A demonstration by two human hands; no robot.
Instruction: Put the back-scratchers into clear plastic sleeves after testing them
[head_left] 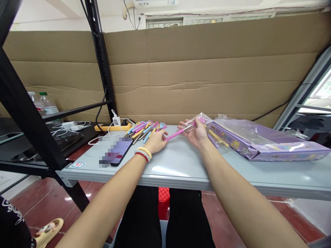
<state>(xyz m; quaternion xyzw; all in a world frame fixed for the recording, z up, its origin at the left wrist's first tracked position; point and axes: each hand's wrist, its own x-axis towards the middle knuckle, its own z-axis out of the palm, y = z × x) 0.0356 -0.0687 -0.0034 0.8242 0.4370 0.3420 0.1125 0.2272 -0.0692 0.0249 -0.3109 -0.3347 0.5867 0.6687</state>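
In the head view, the purple box (289, 156) lies on the right part of the grey table (178, 167). Left of the box, the pink pen (174, 134) slants up toward it, held by 2 hands. The left hand (155, 142), farther from the box, has its fingers curled in, pinching the pen's lower end. The right hand (198, 134), just left of the box, is half open, palm up, its thumb pressed over a clear wrapper (191, 124) through which the pen's upper part shows. Close against the box's left side lie a few yellow pens (218, 138). Well left of the box is a heap of colourful pens (147, 129); left of it too are a phone (121, 151) and a yellow power strip (99, 127).
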